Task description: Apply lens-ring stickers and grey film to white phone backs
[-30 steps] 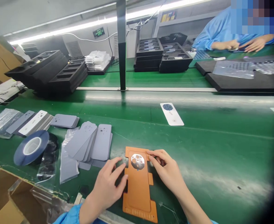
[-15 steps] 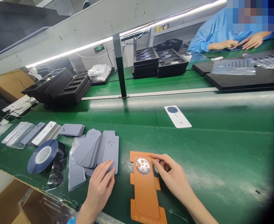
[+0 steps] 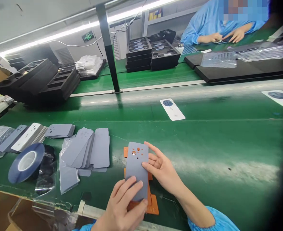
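Note:
A grey phone back panel with camera holes is held over the orange fixture, covering most of it. Orange and a bit of silver show through its holes. My left hand grips the panel's lower end, thumb and fingers on either side. At the upper right edge, my right hand pinches the panel between thumb and fingers. Whether the panel touches the fixture cannot be made out. Left of my hands lie a fanned stack of grey panels and another grey panel on a pile.
A blue tape roll lies at the left, near white panels. White panels with dark round film lie on the green bench. Black trays stand behind a post. A co-worker in blue sleeves works opposite.
My left hand has taken a grey panel from the pile and brought it right, over the orange fixture. My right hand has moved from the fixture's edge to the panel. The view has shifted right.

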{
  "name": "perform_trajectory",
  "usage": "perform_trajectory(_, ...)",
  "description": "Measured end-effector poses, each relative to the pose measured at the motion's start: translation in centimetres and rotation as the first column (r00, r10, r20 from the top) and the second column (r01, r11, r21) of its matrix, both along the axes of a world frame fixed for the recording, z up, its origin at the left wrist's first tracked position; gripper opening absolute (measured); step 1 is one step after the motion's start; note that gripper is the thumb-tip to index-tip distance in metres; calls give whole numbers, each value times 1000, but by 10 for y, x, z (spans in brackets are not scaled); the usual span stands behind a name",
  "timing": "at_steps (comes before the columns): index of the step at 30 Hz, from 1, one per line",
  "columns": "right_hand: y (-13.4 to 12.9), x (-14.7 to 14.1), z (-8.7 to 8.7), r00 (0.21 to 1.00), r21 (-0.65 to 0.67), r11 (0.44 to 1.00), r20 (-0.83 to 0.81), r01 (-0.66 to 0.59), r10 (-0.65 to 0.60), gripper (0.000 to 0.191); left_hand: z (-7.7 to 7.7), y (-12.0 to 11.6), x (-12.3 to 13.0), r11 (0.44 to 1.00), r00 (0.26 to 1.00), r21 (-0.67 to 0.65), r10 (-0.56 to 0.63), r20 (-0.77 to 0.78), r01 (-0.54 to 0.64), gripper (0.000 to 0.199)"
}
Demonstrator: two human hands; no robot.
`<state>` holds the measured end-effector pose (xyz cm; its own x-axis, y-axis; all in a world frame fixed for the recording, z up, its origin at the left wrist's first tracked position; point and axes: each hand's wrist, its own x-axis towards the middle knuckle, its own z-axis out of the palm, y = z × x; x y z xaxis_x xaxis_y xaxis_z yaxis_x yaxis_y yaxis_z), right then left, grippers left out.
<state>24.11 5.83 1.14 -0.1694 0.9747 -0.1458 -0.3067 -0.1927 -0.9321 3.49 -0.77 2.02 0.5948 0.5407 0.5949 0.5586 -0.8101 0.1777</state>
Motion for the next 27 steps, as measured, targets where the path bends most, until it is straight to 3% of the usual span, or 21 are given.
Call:
perform_trajectory(2,-2,3,1,999,39,999,52,-20,18,82,-7,-4,4,999,998,-41,6,-62,-8,29)
perform_trajectory(7,-12,11,5,952,146,979,290,-141,94,66,-17,-7,-5,990,983,-140,-36,-179,11,45)
perform_trajectory(11,-15,14,4,887,178,957,443,-230,130,59,-22,-12,-11,977,973,-213,-59,-222,11,41)
perform_trajectory(15,-13,14,-1,774,241,946,633,-219,18,49,-25,-15,-13,973,975,-231,-39,-217,-13,39)
perform_trajectory(20,-9,13,-5,684,426,871,713,-245,-157,52,-28,-15,-13,965,976,-259,-29,-216,-29,38)
perform_trajectory(23,-7,14,-6,613,433,858,767,-277,-190,50,-33,-17,-15,961,977,-275,-38,-208,-21,37)
perform_trajectory(27,-8,12,-7,451,378,858,870,-348,-200,55,-38,-19,-17,960,980,-278,-43,-194,-13,40)
